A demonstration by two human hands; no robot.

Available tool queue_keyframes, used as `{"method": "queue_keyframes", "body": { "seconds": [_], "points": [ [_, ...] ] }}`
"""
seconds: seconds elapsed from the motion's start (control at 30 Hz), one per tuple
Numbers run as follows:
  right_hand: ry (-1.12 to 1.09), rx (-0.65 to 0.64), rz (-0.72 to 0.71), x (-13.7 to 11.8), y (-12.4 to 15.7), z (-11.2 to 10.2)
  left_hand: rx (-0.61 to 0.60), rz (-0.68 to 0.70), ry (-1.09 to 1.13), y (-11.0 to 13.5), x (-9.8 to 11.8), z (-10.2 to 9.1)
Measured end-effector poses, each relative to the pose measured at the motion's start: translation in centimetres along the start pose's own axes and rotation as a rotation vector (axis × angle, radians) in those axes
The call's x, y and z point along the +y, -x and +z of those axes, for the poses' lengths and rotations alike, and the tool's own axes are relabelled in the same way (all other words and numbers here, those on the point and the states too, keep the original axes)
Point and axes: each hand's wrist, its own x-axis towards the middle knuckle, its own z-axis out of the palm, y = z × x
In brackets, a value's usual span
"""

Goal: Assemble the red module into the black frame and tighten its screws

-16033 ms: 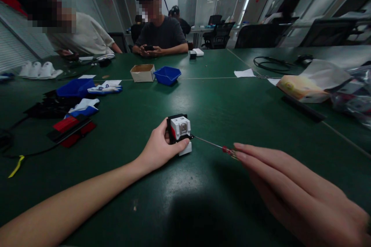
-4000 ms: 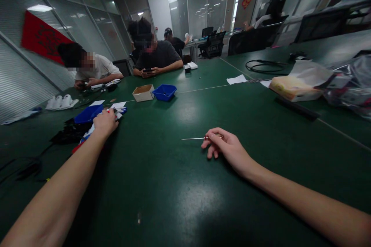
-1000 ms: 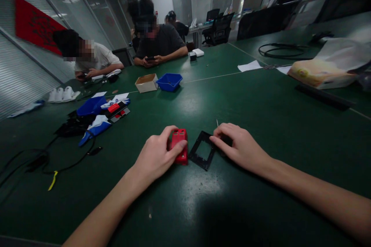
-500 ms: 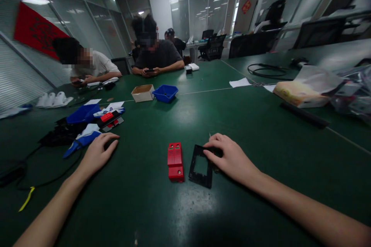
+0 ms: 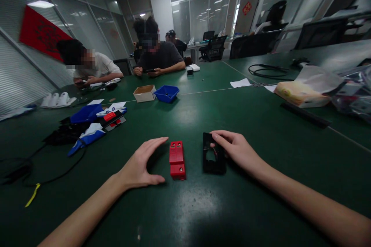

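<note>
A red two-pole device that looks like a surge protector or breaker module [image 5: 176, 159] stands on the green table, with screw terminals at both ends. My left hand [image 5: 142, 164] is just left of it, thumb and fingers spread apart around empty space and not touching it. To the right, my right hand [image 5: 237, 146] grips a black rectangular frame [image 5: 206, 164] by its upper right part, thumb on top and fingers beneath. A fingertip shows through the opening of the frame. Whether the frame is lifted off the table is hard to tell.
A blue bin [image 5: 167, 94] and a cardboard box [image 5: 144, 93] stand farther back. Gloves [image 5: 88, 137], a blue tray [image 5: 86, 113] and cables lie left. At right are a tissue pack [image 5: 301, 88] and a black bar [image 5: 304, 115]. Two people [image 5: 162, 54] sit across the table.
My left hand has moved right, from beside the gloves to near the red module, and spread wider. My right hand has taken hold of the black frame and shifted it right, away from the module.
</note>
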Motion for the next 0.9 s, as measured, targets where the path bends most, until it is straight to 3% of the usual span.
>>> {"method": "queue_keyframes", "body": {
  "seconds": [0.17,0.23,0.3,0.37,0.47,0.57,0.7,0.9],
  "points": [
    [-0.124,0.086,0.014,-0.2,-0.1,-0.3,0.029,0.073,0.006,-2.0,3.0,1.3],
    [-0.118,0.169,-0.050,-0.4,0.4,-0.5,0.044,0.067,0.015,-2.8,4.2,1.9],
    [0.035,0.248,-0.233,-0.7,1.2,-0.6,0.042,0.050,0.016,-3.2,5.0,2.4],
    [0.308,0.249,-0.536,-1.1,2.3,-0.5,0.045,0.030,0.015,-3.3,5.4,2.8],
    [0.628,0.094,-0.999,-1.6,3.8,0.2,0.077,0.014,0.013,-3.1,5.3,3.3],
    [0.790,-0.013,-1.230,-2.0,4.9,1.3,0.086,0.045,-0.006,-2.9,5.0,3.4],
    [0.917,-0.032,-1.235,-2.2,5.3,2.1,0.093,0.106,-0.007,-2.7,4.5,3.4],
    [0.899,-0.077,-1.199,-1.5,5.0,2.1,0.025,0.090,0.012,-2.5,4.5,2.7]
  ]
}}
